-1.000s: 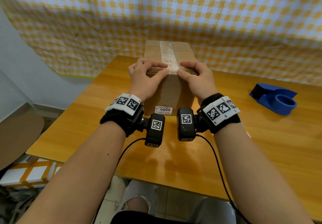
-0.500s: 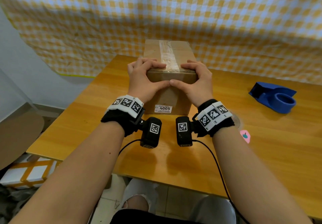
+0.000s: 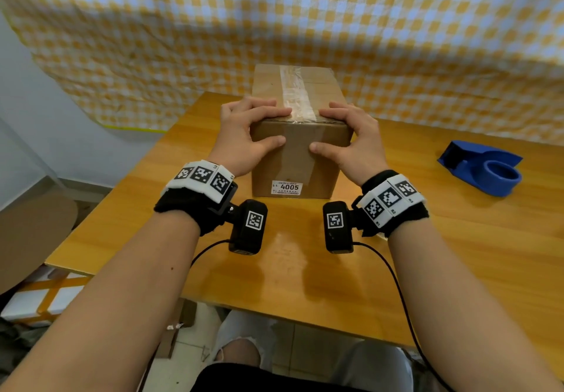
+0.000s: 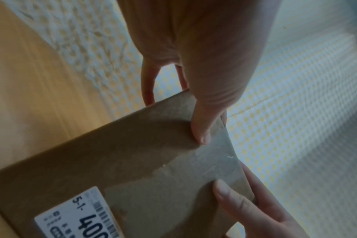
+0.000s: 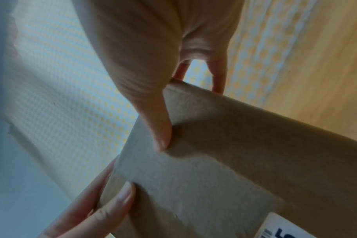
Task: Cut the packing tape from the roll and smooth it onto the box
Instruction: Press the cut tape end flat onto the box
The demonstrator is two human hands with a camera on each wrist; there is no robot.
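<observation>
A brown cardboard box (image 3: 299,162) stands on the wooden table (image 3: 457,254), with a strip of clear packing tape (image 3: 294,92) running along its top and over the near edge. My left hand (image 3: 244,138) and right hand (image 3: 354,138) straddle that edge on either side of the tape. Their fingers lie flat on the top; both thumbs press the front face. In the left wrist view my left thumb (image 4: 202,130) presses beside the glossy tape end (image 4: 210,162). In the right wrist view my right thumb (image 5: 160,132) presses the cardboard (image 5: 234,177).
A blue tape dispenser (image 3: 482,171) sits on the table at the right, away from the hands. A white label reading 4005 (image 3: 287,187) is stuck low on the box front. A yellow checked cloth (image 3: 305,19) hangs behind the table.
Both hands slid from the top edge down onto the front face. The thumbs met at the middle half a second ago and have since moved apart, outward across the front.
</observation>
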